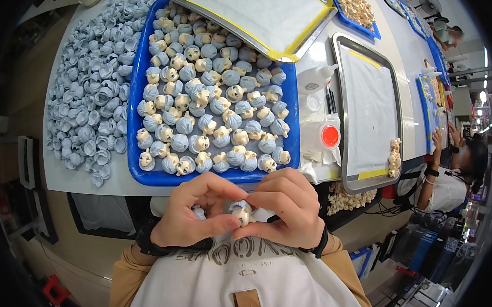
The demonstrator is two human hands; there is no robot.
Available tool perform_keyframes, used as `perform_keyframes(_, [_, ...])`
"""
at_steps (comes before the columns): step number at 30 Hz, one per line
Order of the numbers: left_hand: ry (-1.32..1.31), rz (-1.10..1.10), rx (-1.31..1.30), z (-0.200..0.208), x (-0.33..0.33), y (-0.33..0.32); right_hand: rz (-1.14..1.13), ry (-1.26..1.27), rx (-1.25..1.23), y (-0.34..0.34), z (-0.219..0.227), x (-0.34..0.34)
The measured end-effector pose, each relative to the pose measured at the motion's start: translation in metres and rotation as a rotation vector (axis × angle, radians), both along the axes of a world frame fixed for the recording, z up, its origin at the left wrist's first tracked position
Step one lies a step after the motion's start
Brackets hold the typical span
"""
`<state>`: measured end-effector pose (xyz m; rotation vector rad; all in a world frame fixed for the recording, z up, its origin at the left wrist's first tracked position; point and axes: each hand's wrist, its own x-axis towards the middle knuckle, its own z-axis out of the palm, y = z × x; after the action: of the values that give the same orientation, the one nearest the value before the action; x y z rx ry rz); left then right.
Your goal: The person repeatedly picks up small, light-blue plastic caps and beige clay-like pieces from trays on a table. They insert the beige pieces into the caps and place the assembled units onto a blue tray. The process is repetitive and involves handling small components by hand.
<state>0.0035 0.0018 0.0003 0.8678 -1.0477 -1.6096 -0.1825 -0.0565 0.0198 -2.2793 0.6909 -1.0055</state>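
Observation:
Between the fingertips of both hands, close to my chest, is a small doll head (242,213) with a pale face and light blue hair. My left hand (196,209) pinches its left side with thumb and forefinger. A light blue hair piece (199,213) shows inside the curl of that hand. From the right, my right hand (290,208) grips the same head with thumb and fingers. Just beyond my hands lies a blue tray (211,180) filled with similar doll heads (226,105), their faces turned various ways.
Loose light blue hair shells (102,85) heap left of the tray. A paper-lined metal tray (253,12) overlaps its far edge; another metal tray (370,110) lies right. Between stand a white bottle (318,76) and a red-topped container (329,137). A co-worker (451,170) sits at right.

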Motion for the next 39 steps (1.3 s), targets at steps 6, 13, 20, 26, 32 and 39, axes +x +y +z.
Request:
perform_keyframes(6, [-0.007,0.037,0.078,0.011,0.008,0.006,0.067,-0.008,0.016,0.001,0.004,0.001])
perform_keyframes(13, [-0.765,0.421,-0.059,0.046,0.077,-0.035,-0.005,0.015,0.057,-0.007,0.005,-0.045])
perform_keyframes(20, [-0.731,0.52,-0.209,0.028,0.076,-0.068,-0.549,0.162,0.055,-0.002,0.007,-0.121])
perform_keyframes(26, [0.384,0.107,0.012,0.046,0.062,-0.01,-1.15,0.546,0.174,-0.038,0.013,-0.232])
perform_keyframes(32, [0.444,0.247,0.368,0.034,0.025,-0.012,-1.054,0.973,0.144,-0.061,-0.015,-0.258])
perform_keyframes(39, [0.047,-0.277,0.266,0.022,0.038,-0.003,-0.97,0.743,0.104,-0.049,0.004,-0.23])
